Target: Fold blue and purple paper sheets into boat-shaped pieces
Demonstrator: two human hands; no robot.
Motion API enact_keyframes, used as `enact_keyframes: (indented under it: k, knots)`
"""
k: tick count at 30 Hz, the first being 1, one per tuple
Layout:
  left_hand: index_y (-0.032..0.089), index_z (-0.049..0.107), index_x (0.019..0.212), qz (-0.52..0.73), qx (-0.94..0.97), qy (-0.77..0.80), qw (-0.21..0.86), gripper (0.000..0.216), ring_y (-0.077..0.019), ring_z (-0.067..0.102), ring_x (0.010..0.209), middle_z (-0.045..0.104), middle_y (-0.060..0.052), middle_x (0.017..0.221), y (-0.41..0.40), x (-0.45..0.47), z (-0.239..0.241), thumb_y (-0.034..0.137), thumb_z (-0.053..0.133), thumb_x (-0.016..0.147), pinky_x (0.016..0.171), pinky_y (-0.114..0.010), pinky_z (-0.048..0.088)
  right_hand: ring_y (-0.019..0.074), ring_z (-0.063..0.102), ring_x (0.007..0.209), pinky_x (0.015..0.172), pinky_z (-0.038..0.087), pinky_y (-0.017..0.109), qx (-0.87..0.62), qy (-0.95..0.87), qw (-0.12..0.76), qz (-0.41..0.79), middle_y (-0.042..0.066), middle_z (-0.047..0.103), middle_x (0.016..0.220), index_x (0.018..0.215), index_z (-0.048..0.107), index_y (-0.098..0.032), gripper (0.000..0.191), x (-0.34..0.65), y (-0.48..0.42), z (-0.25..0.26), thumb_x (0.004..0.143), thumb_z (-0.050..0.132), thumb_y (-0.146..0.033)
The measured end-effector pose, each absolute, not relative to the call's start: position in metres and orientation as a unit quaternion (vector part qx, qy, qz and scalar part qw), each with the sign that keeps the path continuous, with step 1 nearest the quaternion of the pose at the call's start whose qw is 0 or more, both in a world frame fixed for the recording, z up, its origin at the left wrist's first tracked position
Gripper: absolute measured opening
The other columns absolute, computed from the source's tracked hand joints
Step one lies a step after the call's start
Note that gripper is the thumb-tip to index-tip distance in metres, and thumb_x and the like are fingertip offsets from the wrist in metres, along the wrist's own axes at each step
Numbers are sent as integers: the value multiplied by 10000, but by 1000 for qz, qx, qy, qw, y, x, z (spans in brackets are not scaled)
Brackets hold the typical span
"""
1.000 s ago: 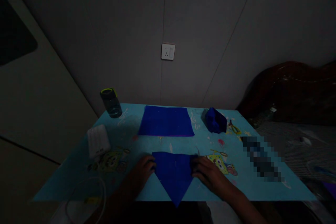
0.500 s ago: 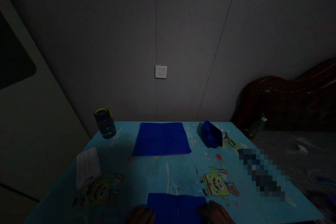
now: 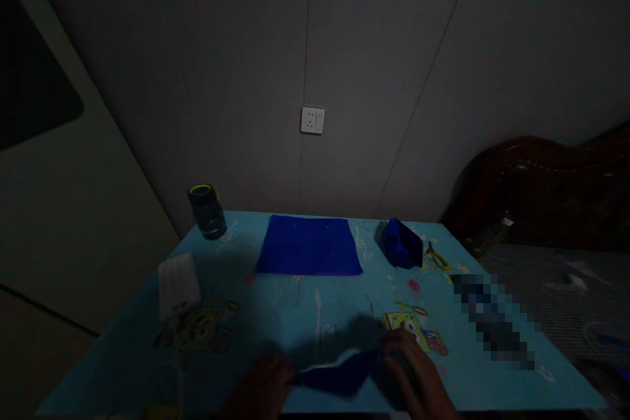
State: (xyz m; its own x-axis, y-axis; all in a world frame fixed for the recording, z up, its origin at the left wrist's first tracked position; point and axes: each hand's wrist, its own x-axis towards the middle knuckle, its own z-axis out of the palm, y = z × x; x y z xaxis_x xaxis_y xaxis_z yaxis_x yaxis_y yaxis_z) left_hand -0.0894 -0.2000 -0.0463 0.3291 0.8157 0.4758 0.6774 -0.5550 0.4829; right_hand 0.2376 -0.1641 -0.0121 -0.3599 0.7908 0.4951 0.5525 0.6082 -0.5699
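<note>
At the near edge of the light blue cartoon-printed table (image 3: 315,308) lies a folded piece of dark blue paper (image 3: 339,375), seen as a thin dark strip. My left hand (image 3: 263,384) holds its left end and my right hand (image 3: 411,374) holds its right end; both are dim and blurred, with fingers closed on the paper. Farther back, a flat square sheet of the same blue paper (image 3: 309,246) lies in the middle. A finished folded blue paper shape (image 3: 402,243) stands to its right.
A glass jar with a green-rimmed lid (image 3: 207,211) stands at the back left. A white rectangular object (image 3: 177,285) lies on the left. Small scissors (image 3: 438,256) lie beside the folded shape. A wall socket (image 3: 312,120) is behind; a dark wooden headboard (image 3: 541,177) at right.
The blue paper in my hands went from a downward-pointing triangle to a thin flattened strip, lifted or folded over. The view tilted up and then partly back down.
</note>
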Motion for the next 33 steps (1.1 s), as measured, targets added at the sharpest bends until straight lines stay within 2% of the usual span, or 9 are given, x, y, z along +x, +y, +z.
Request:
enact_keyframes:
  k: [4, 6, 8, 10, 13, 19, 21, 25, 33]
  knots:
    - [258, 670, 1047, 430, 655, 567, 252, 207, -202, 691, 894, 741, -29, 964, -138, -88, 1, 335, 593, 871, 802, -297, 544, 203, 617, 771, 692, 495, 286, -487, -692, 468, 255, 44, 658, 850, 935, 632, -222, 170, 210, -105, 26, 927, 565, -377]
    - [238, 605, 1166, 479, 601, 543, 338, 332, -190, 686, 809, 712, -10, 855, -98, -88, 16, 375, 592, 864, 724, -286, 533, 200, 602, 767, 667, 474, 277, -494, -617, 528, 311, 24, 645, 836, 1011, 612, -216, 289, 197, -65, 32, 841, 671, -442]
    - [223, 565, 1188, 528, 559, 508, 388, 377, -180, 673, 778, 688, 4, 839, -63, -89, 20, 375, 599, 845, 700, -280, 519, 183, 568, 697, 625, 442, 268, -486, -564, 556, 371, -1, 622, 758, 933, 628, -206, 379, 187, -29, 30, 727, 763, -494]
    - [204, 621, 1044, 546, 547, 508, 380, 282, -190, 662, 831, 687, -9, 865, -41, -91, 14, 380, 600, 825, 746, -290, 509, 189, 565, 684, 635, 440, 286, -481, -564, 545, 392, 12, 632, 713, 807, 666, -183, 396, 180, -5, 22, 668, 787, -534]
    - [187, 688, 903, 552, 533, 520, 374, 243, -211, 650, 860, 703, -34, 870, -33, -96, -3, 395, 618, 799, 789, -319, 502, 206, 595, 697, 652, 451, 315, -480, -571, 513, 424, 47, 688, 733, 800, 743, -166, 409, 179, 6, 7, 640, 799, -538]
    - [184, 640, 1236, 518, 552, 477, 447, 507, -233, 689, 922, 746, -68, 1015, -46, -107, -17, 365, 696, 766, 827, -358, 534, 190, 603, 657, 645, 465, 326, -463, -571, 452, 505, 8, 676, 687, 1108, 750, -205, 524, 199, -10, -4, 642, 842, -424]
    - [192, 601, 1293, 499, 593, 463, 431, 512, -220, 685, 974, 726, -72, 1101, -46, -111, -17, 325, 667, 803, 860, -349, 535, 197, 617, 707, 690, 476, 343, -454, -577, 448, 510, 26, 701, 787, 1140, 737, -211, 544, 202, -11, -2, 645, 845, -411]
    - [249, 664, 1211, 460, 707, 493, 215, 339, -175, 693, 879, 732, -38, 996, -42, -116, -18, 305, 580, 888, 827, -304, 550, 237, 635, 885, 815, 477, 377, -454, -623, 460, 441, 78, 709, 1036, 1097, 756, -229, 450, 200, -12, 5, 705, 799, -444]
    - [228, 708, 1018, 488, 701, 500, 141, 242, -206, 711, 901, 757, -64, 967, -47, -119, -21, 361, 537, 908, 844, -333, 552, 238, 630, 904, 829, 472, 349, -427, -665, 508, 342, 58, 708, 933, 960, 779, -252, 202, 194, -23, 9, 808, 706, -363]
